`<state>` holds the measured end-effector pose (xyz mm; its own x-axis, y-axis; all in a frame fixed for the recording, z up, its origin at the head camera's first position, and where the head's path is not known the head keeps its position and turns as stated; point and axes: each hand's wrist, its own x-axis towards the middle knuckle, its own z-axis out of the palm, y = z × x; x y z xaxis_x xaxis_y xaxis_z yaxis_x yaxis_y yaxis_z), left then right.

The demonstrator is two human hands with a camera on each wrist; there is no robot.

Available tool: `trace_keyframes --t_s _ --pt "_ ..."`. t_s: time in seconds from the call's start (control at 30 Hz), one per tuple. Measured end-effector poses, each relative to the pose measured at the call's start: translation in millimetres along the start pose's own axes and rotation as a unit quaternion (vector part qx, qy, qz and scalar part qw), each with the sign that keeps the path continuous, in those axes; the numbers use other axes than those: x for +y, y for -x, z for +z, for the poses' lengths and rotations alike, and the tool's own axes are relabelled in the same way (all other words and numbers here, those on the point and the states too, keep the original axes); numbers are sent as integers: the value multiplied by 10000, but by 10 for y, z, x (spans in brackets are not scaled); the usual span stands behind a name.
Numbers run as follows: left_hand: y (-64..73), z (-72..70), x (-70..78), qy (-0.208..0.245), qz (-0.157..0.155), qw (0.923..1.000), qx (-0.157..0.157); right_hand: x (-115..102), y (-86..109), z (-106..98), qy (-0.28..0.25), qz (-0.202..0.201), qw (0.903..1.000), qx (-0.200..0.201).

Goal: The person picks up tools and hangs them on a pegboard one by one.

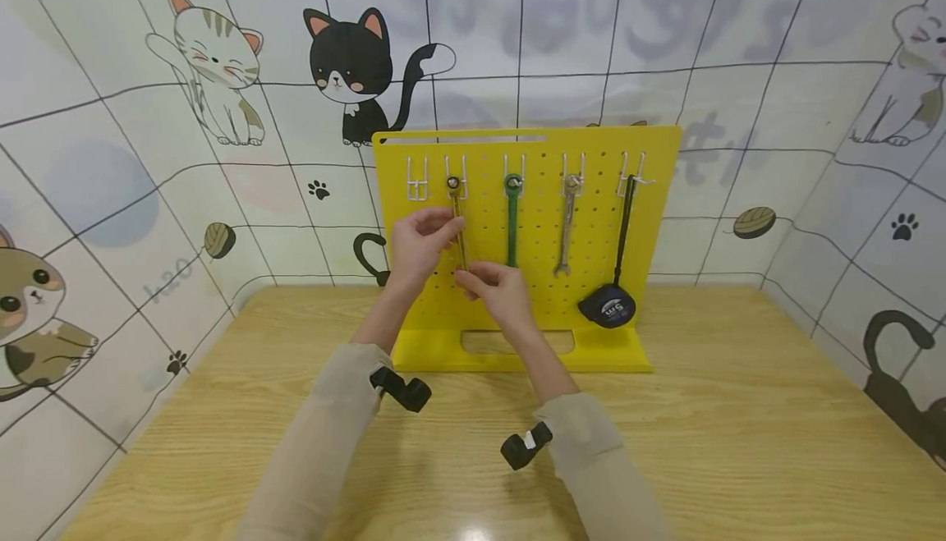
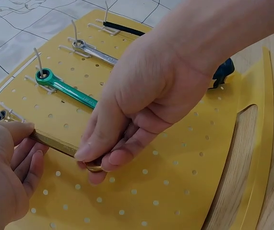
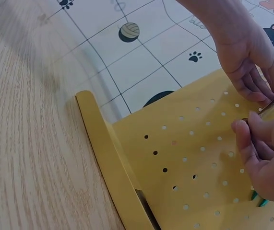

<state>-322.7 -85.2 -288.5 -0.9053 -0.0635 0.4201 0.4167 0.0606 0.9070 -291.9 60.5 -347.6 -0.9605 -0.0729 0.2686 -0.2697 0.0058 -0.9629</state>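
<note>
A gold wrench (image 1: pixel 460 233) hangs by its ring end from a white hook on the yellow pegboard (image 1: pixel 488 303). My left hand (image 1: pixel 420 247) pinches its shaft just under the ring, thumb in front. Lower down, my right hand (image 1: pixel 502 291) pinches the wrench's bottom end between thumb and fingers, which cover most of that end. In the left wrist view the gold shaft (image 2: pixel 55 142) shows between the two hands. Just right of it, a green wrench (image 1: pixel 513 225) hangs on its own hook, its lower end near my right hand.
Farther right hang a silver wrench (image 1: pixel 567 229) and a dark blue tape measure (image 1: pixel 612 306) on a black strap. A hook (image 1: pixel 417 184) at the far left of the board holds nothing. The board's base (image 1: pixel 517 364) stands on a wooden table (image 1: pixel 739 410) before a cat-patterned wall.
</note>
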Motion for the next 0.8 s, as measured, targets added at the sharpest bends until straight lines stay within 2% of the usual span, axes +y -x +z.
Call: trace_keyframes --t_s 0.17,0.43,0.8 --pt "0 -11 -6 -20 18 10000 84 -39 7 16 -281 90 9995 81" --pt "3 -15 -27 -33 14 9999 142 20 -32 -12 307 -22 9987 408" --pt "3 -40 -105 -73 12 9998 195 75 -69 -62 428 -18 9986 308"
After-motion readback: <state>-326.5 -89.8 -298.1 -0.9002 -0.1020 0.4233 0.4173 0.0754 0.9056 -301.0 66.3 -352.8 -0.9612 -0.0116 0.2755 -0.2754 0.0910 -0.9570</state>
